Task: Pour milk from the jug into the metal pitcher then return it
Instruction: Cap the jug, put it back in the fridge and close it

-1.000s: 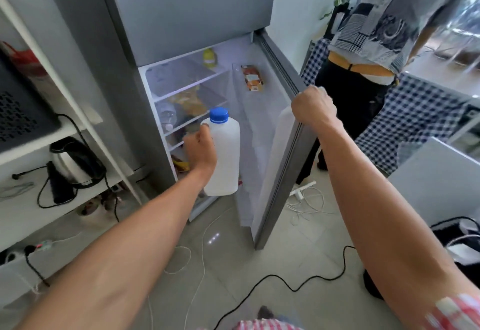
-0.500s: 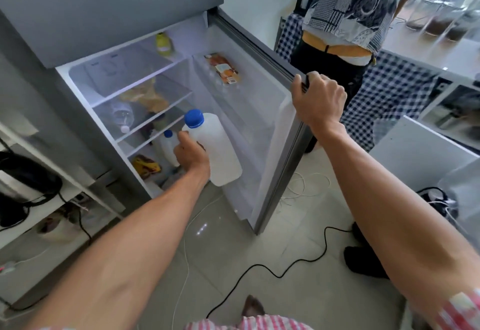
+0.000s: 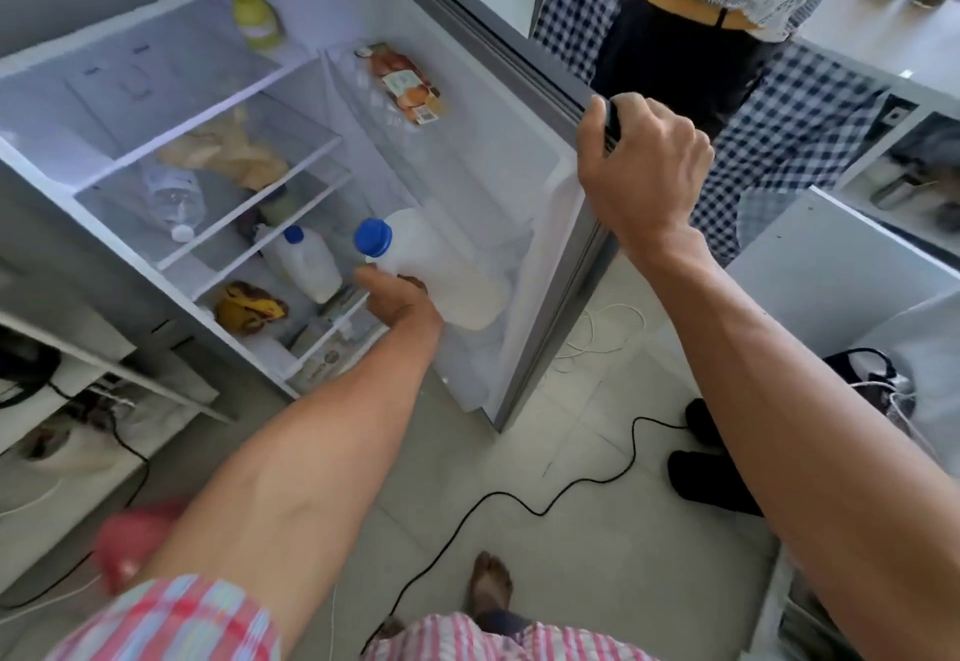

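Note:
The milk jug (image 3: 447, 270), white plastic with a blue cap, is tilted at the lower part of the open fridge, close to the inside of the door. My left hand (image 3: 400, 299) grips it by its handle side from below. My right hand (image 3: 641, 177) is closed around the top edge of the open fridge door (image 3: 561, 265). No metal pitcher is in view.
A second, smaller blue-capped jug (image 3: 306, 265) stands on the lower fridge shelf, with a banana (image 3: 249, 307) beside it. A person (image 3: 727, 0) stands just beyond the door. A black cable (image 3: 519, 499) and slippers (image 3: 706, 483) lie on the tiled floor. White shelving (image 3: 67, 421) is at the left.
My left hand has carried the jug lower and further toward the fridge door's inner side, tilting it. My view has dropped closer to the fridge. The right hand stays on the door edge.

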